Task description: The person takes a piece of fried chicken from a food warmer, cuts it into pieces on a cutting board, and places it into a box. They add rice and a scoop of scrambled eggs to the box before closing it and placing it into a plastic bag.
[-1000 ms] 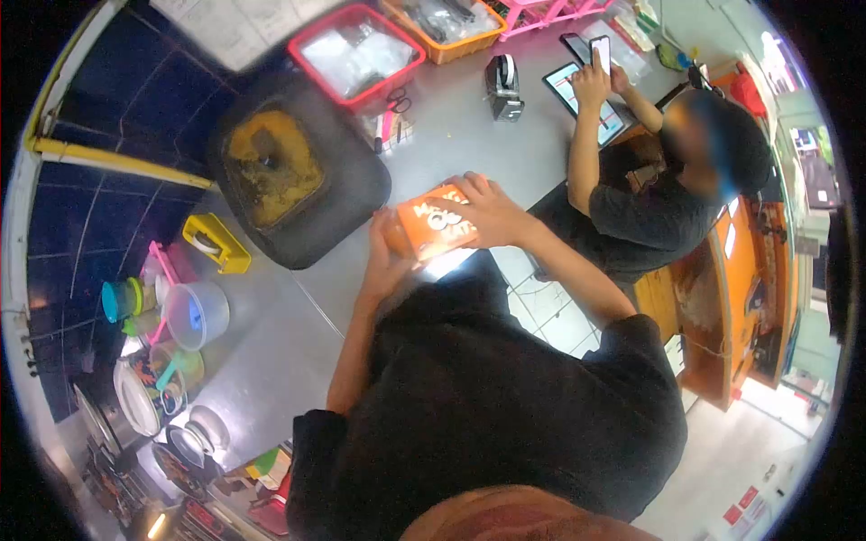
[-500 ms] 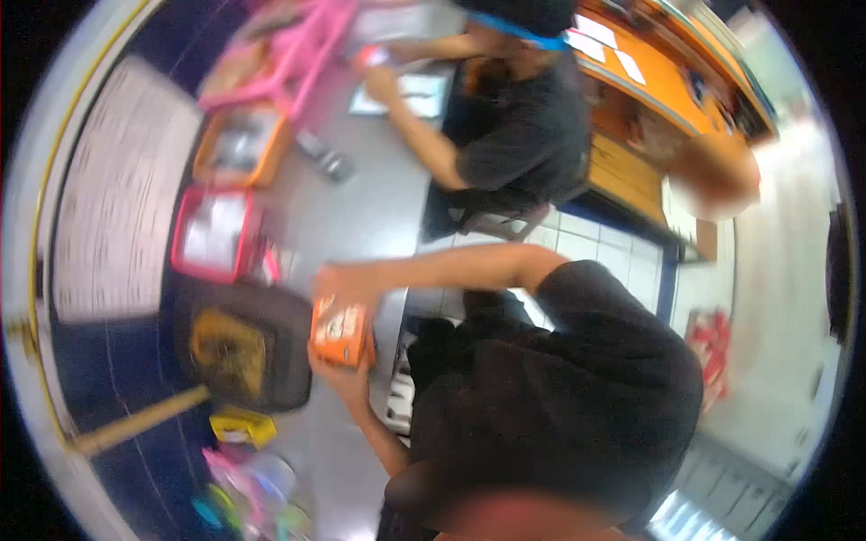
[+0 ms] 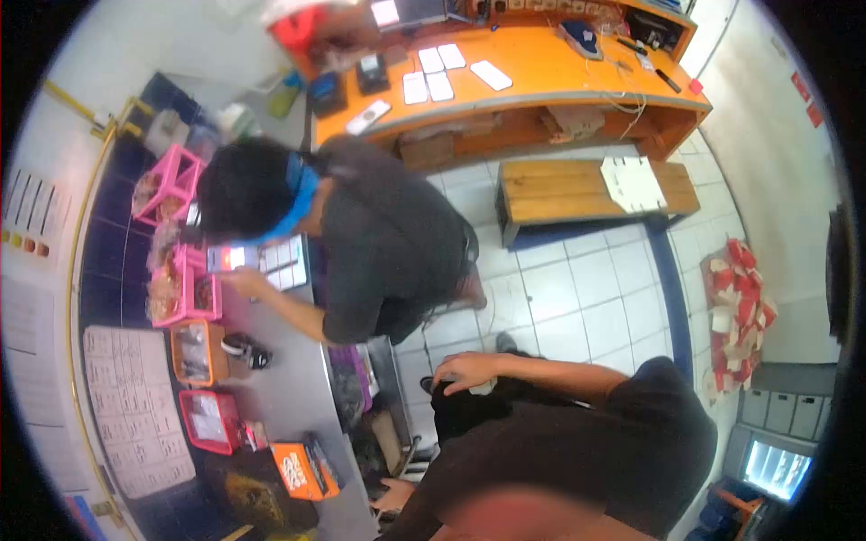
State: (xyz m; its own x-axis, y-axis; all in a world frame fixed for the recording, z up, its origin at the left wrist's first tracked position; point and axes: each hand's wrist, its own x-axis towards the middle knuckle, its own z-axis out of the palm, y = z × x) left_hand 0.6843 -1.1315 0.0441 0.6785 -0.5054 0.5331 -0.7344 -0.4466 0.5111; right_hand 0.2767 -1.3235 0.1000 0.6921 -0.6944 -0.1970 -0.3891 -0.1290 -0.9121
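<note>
My right hand (image 3: 467,371) rests over my dark trousers with its fingers loosely spread, and a small pale patch shows beside it. Low in the view, my left hand (image 3: 394,496) is near the counter's front edge, fingers apart, with nothing seen in it. An orange box with white lettering (image 3: 296,471) lies on the metal counter (image 3: 293,392), left of my left hand and not touched by it. Dark items stand along the box's right side, too small to make out.
A co-worker in dark clothes (image 3: 388,239) leans over the counter, one hand at a lit screen. Pink racks (image 3: 194,293), an orange bin (image 3: 200,353) and a red bin (image 3: 209,421) line the wall. Behind are a wooden bench (image 3: 550,191) and an orange desk (image 3: 541,72).
Both my hands have let go of the orange box, which now lies on the counter. My right hand has moved back to my trousers, my left towards the counter edge. The view has turned.
</note>
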